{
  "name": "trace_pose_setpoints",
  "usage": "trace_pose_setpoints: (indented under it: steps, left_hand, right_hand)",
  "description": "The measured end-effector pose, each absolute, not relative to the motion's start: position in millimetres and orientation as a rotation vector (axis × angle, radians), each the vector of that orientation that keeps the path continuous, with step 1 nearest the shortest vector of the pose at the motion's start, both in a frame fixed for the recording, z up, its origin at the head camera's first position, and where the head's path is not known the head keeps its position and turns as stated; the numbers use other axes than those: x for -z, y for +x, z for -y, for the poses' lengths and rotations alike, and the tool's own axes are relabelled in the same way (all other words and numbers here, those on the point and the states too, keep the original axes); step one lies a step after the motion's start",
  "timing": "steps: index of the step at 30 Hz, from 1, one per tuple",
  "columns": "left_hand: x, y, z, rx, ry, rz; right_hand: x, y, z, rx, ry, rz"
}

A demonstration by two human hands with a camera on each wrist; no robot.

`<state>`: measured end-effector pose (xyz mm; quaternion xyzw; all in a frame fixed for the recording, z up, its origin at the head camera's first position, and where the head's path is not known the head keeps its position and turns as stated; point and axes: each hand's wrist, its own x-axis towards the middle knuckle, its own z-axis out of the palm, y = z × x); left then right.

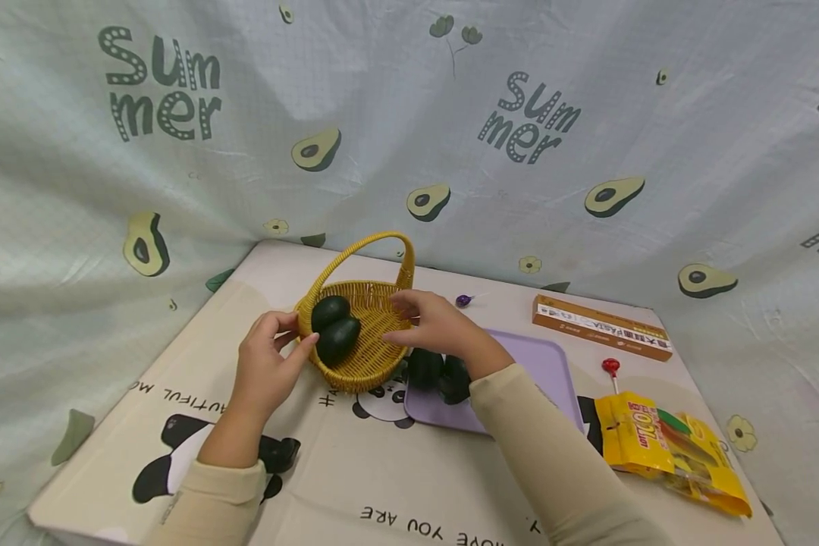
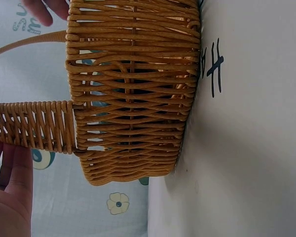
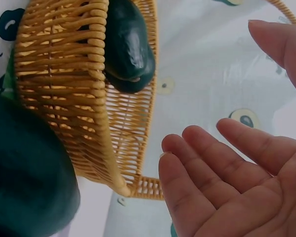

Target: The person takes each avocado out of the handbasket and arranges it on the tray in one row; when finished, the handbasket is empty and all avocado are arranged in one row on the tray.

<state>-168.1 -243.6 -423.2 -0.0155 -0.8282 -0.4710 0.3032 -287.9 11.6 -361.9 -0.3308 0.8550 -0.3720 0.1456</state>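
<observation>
Two dark avocados [image 1: 336, 327] lie in the yellow wicker basket [image 1: 371, 356] on the table, while two more [image 1: 439, 371] wait on the purple tray [image 1: 546, 364]. Holding the rim, the left hand [image 1: 266, 364] should keep the basket steady. Over the basket, the right hand [image 1: 428, 324] hangs relaxed and empty; it would best reach to the tray, take one avocado at a time and lower it gently.
</observation>
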Motion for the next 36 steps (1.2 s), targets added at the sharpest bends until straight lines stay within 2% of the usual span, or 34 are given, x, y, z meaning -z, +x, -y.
trace_pose_setpoints:
  steps: [36]
  left_hand:
    - [421.9,-168.9,243.8,1.267,-0.030,2.207]
  right_hand:
    - [376.7,-301.0,32.4,0.993,-0.786,-2.442]
